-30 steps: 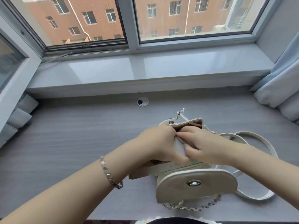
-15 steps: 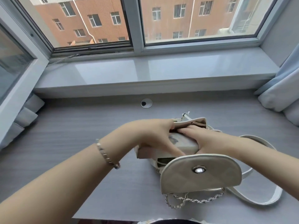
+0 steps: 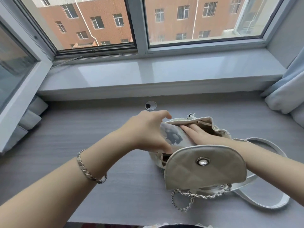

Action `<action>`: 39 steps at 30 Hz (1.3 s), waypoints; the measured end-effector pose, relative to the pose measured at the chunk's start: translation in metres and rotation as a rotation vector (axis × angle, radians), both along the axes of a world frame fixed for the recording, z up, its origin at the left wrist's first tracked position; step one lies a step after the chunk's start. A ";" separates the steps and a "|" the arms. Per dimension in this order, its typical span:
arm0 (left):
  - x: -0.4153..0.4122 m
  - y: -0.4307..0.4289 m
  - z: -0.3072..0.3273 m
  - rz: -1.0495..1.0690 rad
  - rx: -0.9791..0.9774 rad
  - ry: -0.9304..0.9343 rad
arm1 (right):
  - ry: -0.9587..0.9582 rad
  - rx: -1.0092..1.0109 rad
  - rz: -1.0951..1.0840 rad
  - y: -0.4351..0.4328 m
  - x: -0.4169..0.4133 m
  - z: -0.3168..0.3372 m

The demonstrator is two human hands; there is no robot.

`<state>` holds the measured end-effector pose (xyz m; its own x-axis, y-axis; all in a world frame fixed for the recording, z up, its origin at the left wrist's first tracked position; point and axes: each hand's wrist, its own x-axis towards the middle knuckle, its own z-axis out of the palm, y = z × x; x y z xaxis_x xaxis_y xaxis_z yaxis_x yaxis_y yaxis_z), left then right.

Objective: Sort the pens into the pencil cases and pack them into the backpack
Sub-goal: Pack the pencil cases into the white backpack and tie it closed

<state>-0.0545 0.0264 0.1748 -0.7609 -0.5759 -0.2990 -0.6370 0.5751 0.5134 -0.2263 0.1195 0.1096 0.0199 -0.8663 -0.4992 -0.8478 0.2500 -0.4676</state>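
Note:
A small cream quilted backpack [image 3: 205, 168] lies on the grey desk with its round flap toward me and its mouth open. A pale pencil case [image 3: 174, 135] with a dark flower print sits halfway inside the mouth. My left hand [image 3: 148, 130] grips the case's left end, thumb underneath and fingers curled over the top. My right hand [image 3: 195, 134] lies flat on the case with straight fingers, reaching into the backpack opening. No pens show.
The backpack's white straps [image 3: 266, 201] loop on the desk [image 3: 65, 145] to the right, and a chain [image 3: 182, 201] hangs at its front. A cable grommet [image 3: 150, 105] sits behind. A window sill [image 3: 148, 74] runs beyond the desk; a curtain [image 3: 286, 96] hangs at right.
The pencil case has slid deeper into the backpack mouth. My right hand has flattened on it inside the opening, and my left hand has shifted to its left end.

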 end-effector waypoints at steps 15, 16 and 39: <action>-0.003 0.017 -0.068 -0.225 0.008 0.371 | -0.032 -0.431 0.143 0.006 -0.002 -0.010; 0.000 0.012 -0.065 -0.265 -0.082 0.286 | -0.012 -0.455 0.194 0.006 -0.003 -0.014; 0.047 0.013 -0.098 -0.407 -0.522 0.167 | 0.249 -0.639 0.105 0.016 0.003 -0.024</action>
<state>-0.0071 0.0398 0.0772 -0.9591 -0.2713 0.0806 -0.2541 0.9509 0.1766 -0.2236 0.1355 0.0852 0.0708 -0.9917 0.1076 -0.9538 -0.0989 -0.2839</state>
